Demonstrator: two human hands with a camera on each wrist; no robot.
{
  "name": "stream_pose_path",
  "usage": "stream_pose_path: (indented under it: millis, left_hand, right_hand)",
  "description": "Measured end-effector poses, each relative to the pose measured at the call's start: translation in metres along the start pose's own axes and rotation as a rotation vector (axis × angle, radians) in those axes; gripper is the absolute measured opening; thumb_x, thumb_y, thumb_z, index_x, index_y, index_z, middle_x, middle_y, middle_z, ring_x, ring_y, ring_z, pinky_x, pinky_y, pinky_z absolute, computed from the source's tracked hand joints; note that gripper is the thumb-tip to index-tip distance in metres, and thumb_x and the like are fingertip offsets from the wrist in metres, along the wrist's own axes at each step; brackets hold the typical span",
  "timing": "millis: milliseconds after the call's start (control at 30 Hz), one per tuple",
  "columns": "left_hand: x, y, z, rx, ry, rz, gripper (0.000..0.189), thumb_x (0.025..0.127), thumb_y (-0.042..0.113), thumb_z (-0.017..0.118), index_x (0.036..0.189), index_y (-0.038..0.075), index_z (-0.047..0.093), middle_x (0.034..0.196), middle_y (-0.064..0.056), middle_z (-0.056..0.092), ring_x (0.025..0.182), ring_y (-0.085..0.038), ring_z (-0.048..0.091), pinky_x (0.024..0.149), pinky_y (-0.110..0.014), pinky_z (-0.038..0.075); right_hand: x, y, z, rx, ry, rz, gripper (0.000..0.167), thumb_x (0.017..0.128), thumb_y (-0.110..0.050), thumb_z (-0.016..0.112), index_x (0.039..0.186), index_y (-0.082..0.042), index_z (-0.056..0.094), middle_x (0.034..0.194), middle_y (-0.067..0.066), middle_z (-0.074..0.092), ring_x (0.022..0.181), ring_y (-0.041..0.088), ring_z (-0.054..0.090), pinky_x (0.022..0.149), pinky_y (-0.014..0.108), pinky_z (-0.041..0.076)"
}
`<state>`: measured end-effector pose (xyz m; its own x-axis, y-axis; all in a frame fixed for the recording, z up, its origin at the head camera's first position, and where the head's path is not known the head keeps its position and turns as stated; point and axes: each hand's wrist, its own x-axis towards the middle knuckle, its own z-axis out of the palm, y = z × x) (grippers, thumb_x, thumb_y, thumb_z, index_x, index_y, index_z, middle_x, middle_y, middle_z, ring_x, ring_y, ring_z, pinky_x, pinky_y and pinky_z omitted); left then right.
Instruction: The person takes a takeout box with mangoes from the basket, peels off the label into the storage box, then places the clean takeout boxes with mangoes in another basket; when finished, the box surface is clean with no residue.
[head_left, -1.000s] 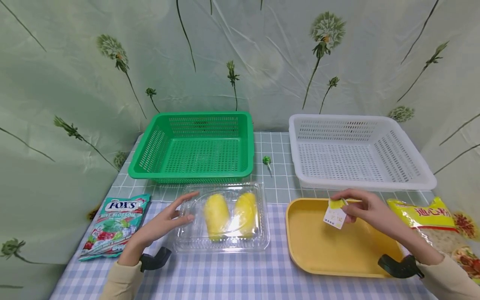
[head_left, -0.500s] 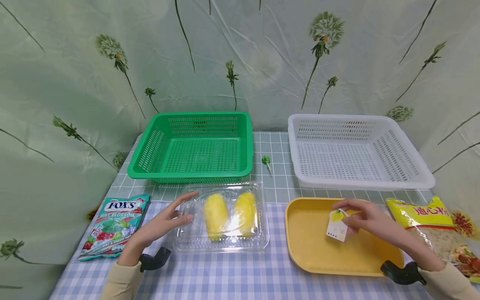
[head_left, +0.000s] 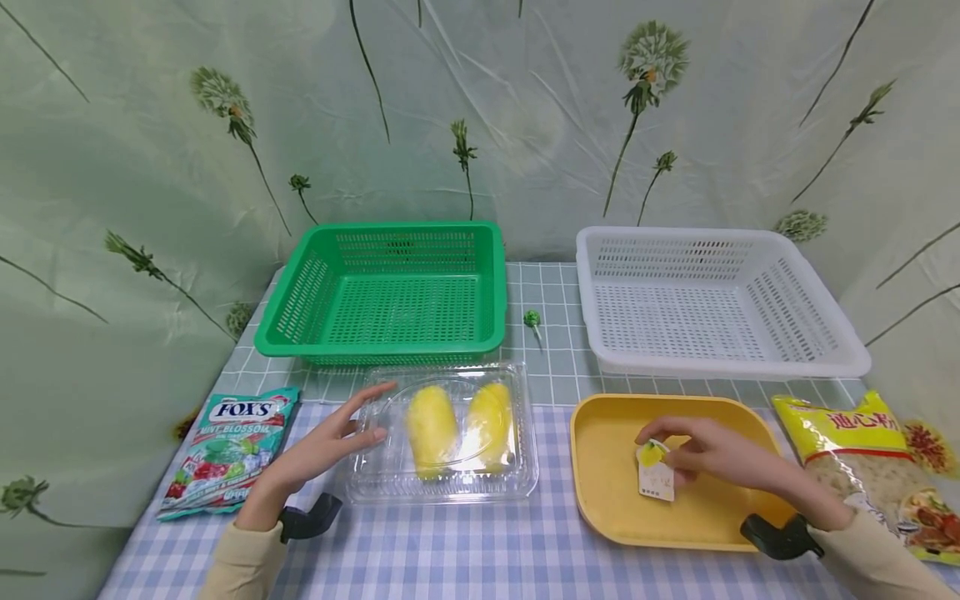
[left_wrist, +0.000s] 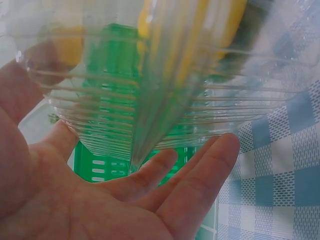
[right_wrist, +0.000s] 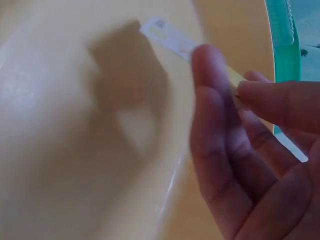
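My right hand (head_left: 693, 454) pinches a small white tag (head_left: 656, 483) with a yellow fruit picture and small print. It holds the tag over the yellow tray (head_left: 600, 517). In the right wrist view the tag (right_wrist: 167, 37) sticks out past the thumb and fingers, above its shadow on the tray. My left hand (head_left: 326, 450) is at the left end of a clear plastic box (head_left: 480, 492), which shows two yellow oblong pieces (head_left: 432, 429) inside. Seen from the left wrist, the hand's loosely stretched fingers (left_wrist: 200, 185) lie against the ribbed side of the box.
Behind stand a green basket (head_left: 382, 346) and a white basket (head_left: 727, 367), with a green lollipop (head_left: 532, 319) between them. A teal candy bag (head_left: 228, 450) lies at the left, a yellow-topped food bag (head_left: 855, 458) at the right. Checked cloth (head_left: 442, 558) covers the front.
My right hand has shifted left and a little down over the tray with the tag, which has turned more upright. The left hand and the box have stayed put.
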<state>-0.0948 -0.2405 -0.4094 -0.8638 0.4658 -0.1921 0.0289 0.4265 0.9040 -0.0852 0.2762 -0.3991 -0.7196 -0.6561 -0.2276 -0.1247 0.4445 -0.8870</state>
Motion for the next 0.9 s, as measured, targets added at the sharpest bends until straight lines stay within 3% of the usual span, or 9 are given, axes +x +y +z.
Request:
stream_pose_path:
  millis: [167, 367, 500, 633, 733, 900]
  left_hand:
    - [0.0, 0.0, 0.0, -0.002, 0.002, -0.012, 0.058, 0.1, 0.021, 0.052, 0.151, 0.027, 0.025, 0.157, -0.01, 0.016, 0.136, -0.05, 0.018, 0.099, -0.07, 0.023]
    - [0.0, 0.0, 0.0, 0.001, 0.003, -0.01, 0.058, 0.1, 0.02, 0.052, 0.151, 0.026, 0.025, 0.156, -0.01, 0.016, 0.136, -0.05, 0.019, 0.099, -0.07, 0.024]
    - [0.0, -0.001, 0.0, 0.005, 0.001, -0.008, 0.058, 0.1, 0.021, 0.052, 0.151, 0.026, 0.025, 0.156, -0.011, 0.016, 0.135, -0.051, 0.019, 0.098, -0.071, 0.024]
    - [0.0, -0.002, 0.0, 0.007, 0.009, -0.02, 0.058, 0.1, 0.022, 0.053, 0.151, 0.028, 0.026, 0.156, -0.01, 0.016, 0.135, -0.051, 0.019, 0.098, -0.071, 0.024]
    - [-0.001, -0.002, 0.0, -0.001, 0.015, -0.036, 0.059, 0.099, 0.023, 0.054, 0.151, 0.03, 0.026, 0.157, -0.008, 0.016, 0.135, -0.051, 0.02, 0.098, -0.071, 0.024]
    - [0.0, -0.002, 0.0, -0.008, 0.025, -0.03, 0.059, 0.099, 0.022, 0.055, 0.151, 0.026, 0.029, 0.156, -0.011, 0.017, 0.132, -0.055, 0.024, 0.096, -0.068, 0.032]
  right_hand:
    - [0.003, 0.002, 0.001, -0.061, -0.017, 0.003, 0.03, 0.091, 0.006, 0.052, 0.12, -0.002, 0.058, 0.115, 0.017, 0.058, 0.059, 0.016, 0.06, 0.056, 0.028, 0.052]
    - [-0.002, -0.004, -0.002, -0.096, 0.035, 0.035, 0.03, 0.094, -0.003, 0.056, 0.123, 0.002, 0.056, 0.12, 0.024, 0.056, 0.067, 0.015, 0.063, 0.062, 0.029, 0.054]
    - [-0.009, -0.009, -0.01, -0.057, 0.098, -0.015, 0.029, 0.095, -0.002, 0.054, 0.123, 0.006, 0.055, 0.116, 0.025, 0.057, 0.076, 0.022, 0.065, 0.065, 0.033, 0.055]
    - [-0.015, -0.011, -0.02, 0.029, 0.171, -0.075, 0.029, 0.098, -0.001, 0.05, 0.125, 0.009, 0.051, 0.117, 0.012, 0.061, 0.089, 0.026, 0.065, 0.072, 0.035, 0.056]
    - [-0.02, -0.011, -0.027, 0.079, 0.24, -0.074, 0.031, 0.099, -0.002, 0.047, 0.13, 0.004, 0.049, 0.12, 0.006, 0.062, 0.097, 0.025, 0.065, 0.076, 0.034, 0.055]
    - [-0.026, -0.006, -0.036, 0.137, 0.359, -0.058, 0.034, 0.101, -0.004, 0.043, 0.135, 0.0, 0.045, 0.123, 0.009, 0.062, 0.101, 0.021, 0.064, 0.08, 0.03, 0.054]
